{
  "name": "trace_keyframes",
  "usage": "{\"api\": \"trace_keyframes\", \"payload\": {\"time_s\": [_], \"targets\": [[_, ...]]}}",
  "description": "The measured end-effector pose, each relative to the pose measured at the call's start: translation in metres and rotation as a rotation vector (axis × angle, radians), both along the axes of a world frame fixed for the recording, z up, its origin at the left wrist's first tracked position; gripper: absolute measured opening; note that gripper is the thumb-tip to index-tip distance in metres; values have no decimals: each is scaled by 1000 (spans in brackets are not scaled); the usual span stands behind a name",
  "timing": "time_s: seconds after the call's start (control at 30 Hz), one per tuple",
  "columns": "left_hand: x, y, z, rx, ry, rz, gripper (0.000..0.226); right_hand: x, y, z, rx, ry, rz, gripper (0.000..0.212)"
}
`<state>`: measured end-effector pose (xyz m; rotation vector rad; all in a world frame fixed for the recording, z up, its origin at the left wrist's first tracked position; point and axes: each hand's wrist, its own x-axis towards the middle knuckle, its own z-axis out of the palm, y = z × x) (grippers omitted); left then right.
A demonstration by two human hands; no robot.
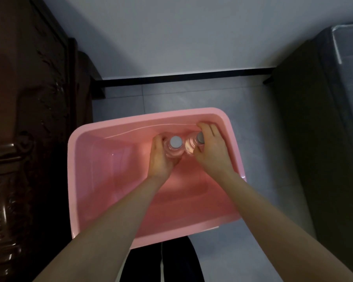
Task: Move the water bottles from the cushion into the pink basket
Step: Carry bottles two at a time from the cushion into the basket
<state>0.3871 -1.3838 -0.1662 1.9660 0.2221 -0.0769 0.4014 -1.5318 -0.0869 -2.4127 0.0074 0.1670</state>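
Grey floor tiles (263, 139) run up to a pale wall (181, 37) with a black skirting strip (181, 77). On your far left stands a dark carved wooden cabinet (29, 119), close beside the basket.

Next comes the pink rectangular plastic basket (73, 159), set on the tiles right in front of your legs. Its left half shows only bare pink bottom.

Your left hand (161, 157) reaches down inside, fingers and thumb curled round the body of the left clear plastic water bottle (174, 148), which stands upright with its pale grey cap on top. Just beside it on the right is the second clear water bottle (190, 144), also cap-up though leaning slightly. Your right hand (210, 151) wraps it from the right, fingers curled over its shoulder, close to the basket's far wall.

You seem to be holding each by the body so that both go down upright together, tucked toward the far right corner, which would leave room for more. By my judgement you are at the setting-down step, with letting go not yet done. I cannot tell whether the bases rest on the bottom, because your hands hide them. The cushion is out of view, so I cannot say how many bottles remain on it.

On your far right a dark, tall box-like unit (314, 129) stands apart from the basket on the same tiles.
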Motion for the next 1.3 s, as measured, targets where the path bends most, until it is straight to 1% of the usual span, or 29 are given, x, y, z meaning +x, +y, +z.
{"api": "trace_keyframes", "payload": {"time_s": [0.17,0.27,0.33,0.4,0.5,0.63,0.7,0.77,0.83,0.9,1.0,1.13,1.23,1.3], "targets": [[2,15,20,97,42,-130,79,-8,-5,19,-36,-54,4,53],[-1,33,53,89,85,-182,85,-9,-3,47,-81,-111,-20,50],[-7,49,85,65,89,-173,81,-6,-1,70,-72,-157,-32,53],[-13,69,126,91,39,-127,69,2,6,98,-83,-211,3,57],[-25,110,193,245,-87,-28,59,15,29,149,-146,-318,122,60],[-62,170,273,507,-231,98,61,7,84,216,-208,-448,337,60],[-91,199,304,601,-266,190,63,-6,114,240,-196,-484,419,61],[-131,228,334,616,-288,309,65,-24,148,260,-170,-513,504,64],[-169,251,357,565,-252,423,65,-38,175,271,-159,-503,560,66],[-229,285,380,540,-217,577,65,-62,215,284,-142,-503,654,68],[-327,335,403,621,-184,781,66,-104,275,299,-100,-519,786,71],[-457,381,416,791,-74,973,70,-169,352,307,-104,-561,916,70],[-561,416,416,822,25,1112,70,-240,411,311,-92,-545,1003,65],[-612,435,415,796,94,1170,67,-275,442,311,-79,-545,1024,65]]}}
